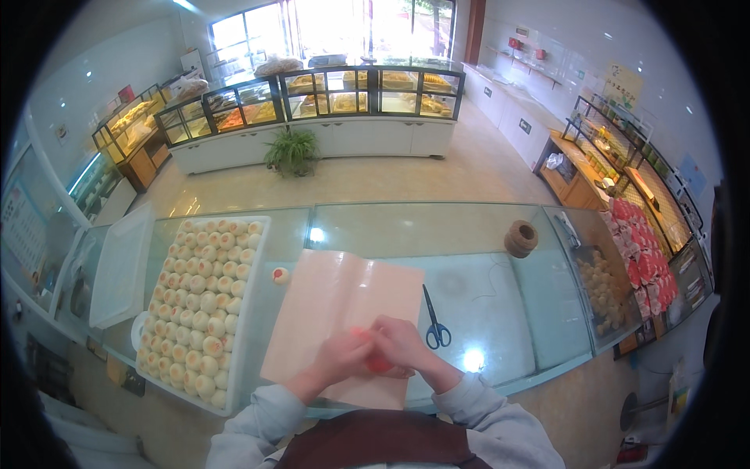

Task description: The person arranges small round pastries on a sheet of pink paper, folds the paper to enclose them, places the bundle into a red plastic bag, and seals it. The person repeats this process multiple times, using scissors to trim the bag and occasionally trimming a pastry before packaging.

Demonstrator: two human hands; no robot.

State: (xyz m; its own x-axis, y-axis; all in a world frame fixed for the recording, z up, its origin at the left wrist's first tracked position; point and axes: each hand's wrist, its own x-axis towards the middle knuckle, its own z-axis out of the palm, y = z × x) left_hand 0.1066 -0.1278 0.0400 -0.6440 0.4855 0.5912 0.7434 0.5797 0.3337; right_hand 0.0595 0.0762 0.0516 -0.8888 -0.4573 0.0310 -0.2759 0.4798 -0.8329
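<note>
Over a large pink sheet of paper (312,305) on the glass counter, my left hand (340,356) and my right hand (397,344) meet, both closed on a small red item (376,361) whose shape is mostly hidden by the fingers. Black-handled scissors (437,332) lie just right of the paper. A single round pastry with a red mark (280,275) sits left of the paper's upper corner. Further left, a white tray (261,234) holds rows of many pale round pastries (199,305).
An empty white tray (117,266) leans at far left. A twine spool (520,238) stands at the back right, beside red printed packages (641,250). Across the floor stand glass display cases (328,137), a plant (291,152) and a wooden shelf unit (562,164).
</note>
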